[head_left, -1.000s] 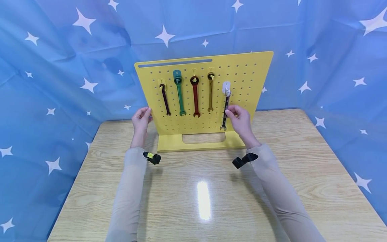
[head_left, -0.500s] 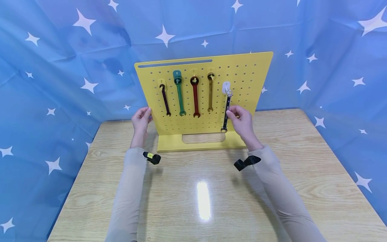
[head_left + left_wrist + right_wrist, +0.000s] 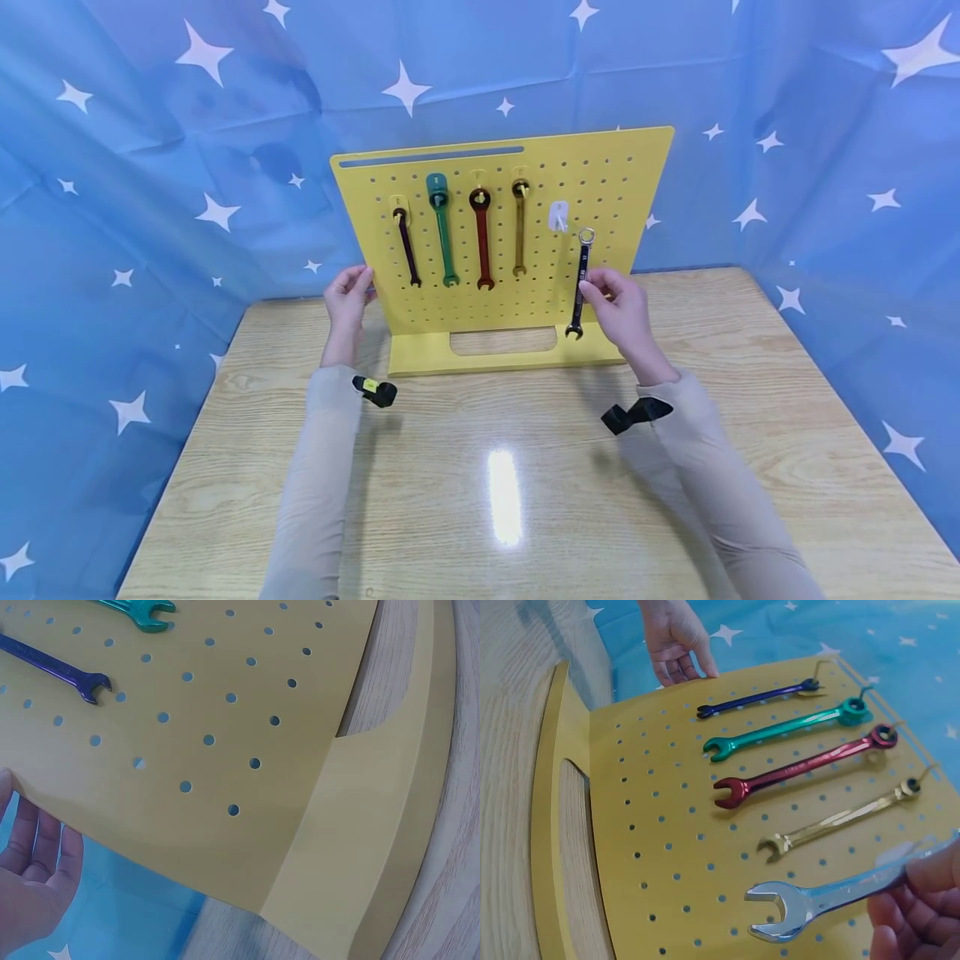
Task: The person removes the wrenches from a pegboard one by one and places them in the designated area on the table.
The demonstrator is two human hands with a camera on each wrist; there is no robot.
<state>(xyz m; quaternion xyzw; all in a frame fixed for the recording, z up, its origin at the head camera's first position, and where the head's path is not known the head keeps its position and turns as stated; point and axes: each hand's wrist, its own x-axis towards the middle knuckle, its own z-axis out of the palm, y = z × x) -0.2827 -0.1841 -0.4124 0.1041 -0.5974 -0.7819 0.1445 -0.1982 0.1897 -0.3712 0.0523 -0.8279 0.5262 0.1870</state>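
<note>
My right hand point(image 3: 621, 310) pinches a silver combination wrench point(image 3: 840, 892) by the middle of its shank. The wrench stands nearly upright, ring end up, apart from the white hook point(image 3: 558, 216) and to its right. At the left edge of the yellow pegboard point(image 3: 600, 183), my left hand point(image 3: 348, 304) holds the board, thumb at the front and fingers behind. On the board's other hooks hang a purple wrench point(image 3: 757, 698), a green wrench point(image 3: 780, 733), a red wrench point(image 3: 802, 769) and a gold wrench point(image 3: 840, 823), ring ends up.
The pegboard's flat base point(image 3: 420, 357) rests on a wood-grain table point(image 3: 420, 483), with a cut-out slot along it. Behind stands a blue curtain point(image 3: 465, 67) with white stars. A glare patch lies on the table before the board.
The silver wrench has come off the white hook. My right hand has carried it right and slightly down, away from the hook. My left hand stays at the board's edge.
</note>
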